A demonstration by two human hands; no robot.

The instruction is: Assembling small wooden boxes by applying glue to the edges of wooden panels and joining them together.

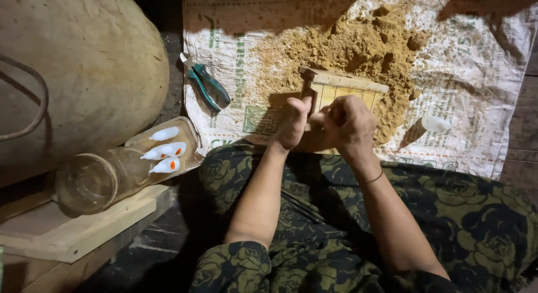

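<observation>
Two hands gripped a slatted wooden frame, lower half hidden: left hand clasped its edge, right hand clenched over front. Frame stood against crumbly sawdust heap on woven sack. Shadow blurred sack's top.

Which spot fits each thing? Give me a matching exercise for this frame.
Things:
1. green-handled pliers
2. small slatted wooden frame
3. clear glass jar
4. lone small white bottle

Places:
A. on its side on the pale wooden board
B. held by the left hand and right hand
C. on the printed woven sack, right of the sawdust heap
D. at the sack's left edge

Pairs: 1-D, 2-B, 3-A, 4-C
</observation>
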